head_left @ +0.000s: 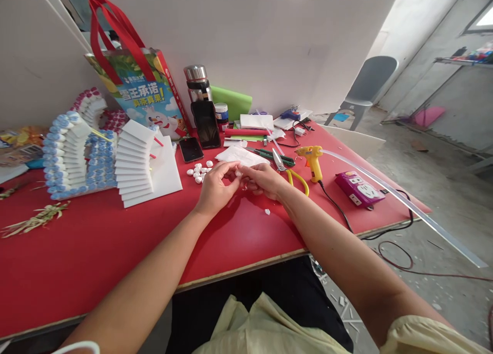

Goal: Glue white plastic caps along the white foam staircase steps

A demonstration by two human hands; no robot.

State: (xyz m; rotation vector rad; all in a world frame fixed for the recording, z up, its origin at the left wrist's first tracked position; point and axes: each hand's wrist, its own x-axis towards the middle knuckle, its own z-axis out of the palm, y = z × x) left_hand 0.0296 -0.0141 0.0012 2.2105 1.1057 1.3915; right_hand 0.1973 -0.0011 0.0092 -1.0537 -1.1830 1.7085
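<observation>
Over the middle of the red table, my left hand (219, 186) and my right hand (262, 179) meet at the fingertips. Between them they pinch a small white piece (238, 174), mostly covered by the fingers; it looks like soft paper or tissue. Left of my left hand lies a cluster of small white balls (198, 172). Just behind both hands is a stack of thin white sheets (242, 156). A tiny white scrap (267, 211) rests on the table below my right hand. Yellow-handled scissors (296, 179) lie beside my right wrist.
A yellow glue gun (313, 161) with a long clear stick stands right, near a purple power strip (356, 188). White fanned foam models (133, 164), a blue-and-white model (63, 154), phones (191, 150), a steel thermos (197, 82) and a printed bag (142, 97) stand left and behind.
</observation>
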